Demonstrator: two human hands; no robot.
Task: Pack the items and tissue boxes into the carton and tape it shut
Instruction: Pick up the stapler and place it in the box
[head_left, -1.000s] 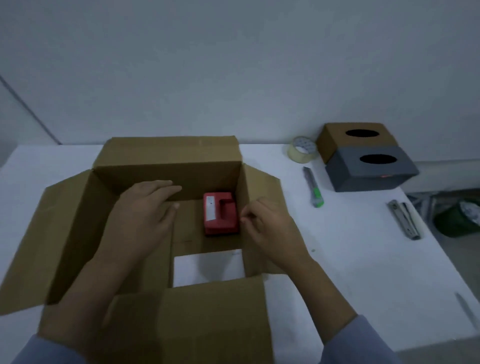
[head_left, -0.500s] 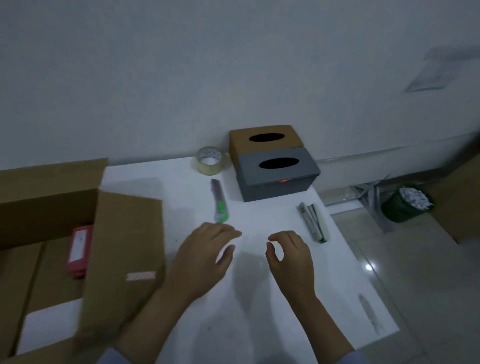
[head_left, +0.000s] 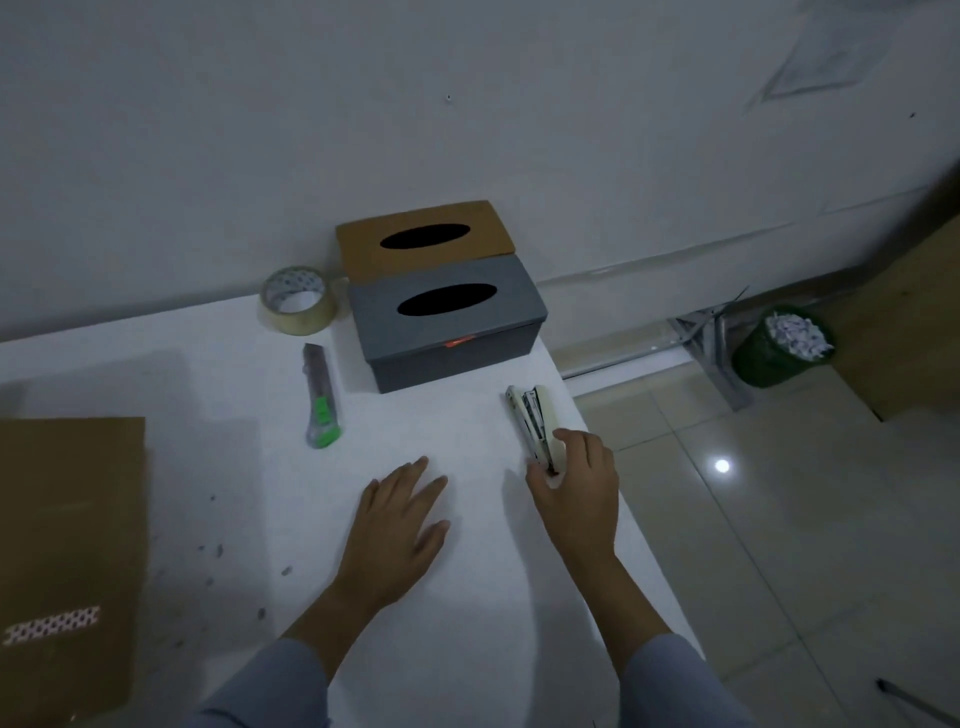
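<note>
At the bottom of the frame two pale blue sleeves reach in over the white table (head_left: 218, 395). The left hand (head_left: 400, 530) lies just left of centre, fingers straight and a little spread, palm down on the smooth tabletop; it holds nothing, and I judge it is only steadying the person. The right hand (head_left: 576, 488), right of centre, has its thumb and forefinger curled round the near end of the stapler (head_left: 532, 421), pinching it where it lies flat close to the table's right edge. It looks like the next item to be picked up.

At the lower left a brown flap of the carton (head_left: 67, 545) juts into the frame, matte cardboard with a short strip of patterned tape near its lower edge; the inside of the carton is out of view.

Further up, left of centre, a slim box cutter (head_left: 321, 402) with a green slider lies pointing away. Beyond it, at the wall, a glossy roll of clear tape (head_left: 298, 299) waits for the sealing. Just beside it stand the two oblong tissue boxes, touching side by side: the grey one (head_left: 457, 338) nearer, the tan one (head_left: 363, 249) behind, each with a dark oval slot.

On the tiled floor at the right stands a green bin (head_left: 769, 364) full of paper scraps.
</note>
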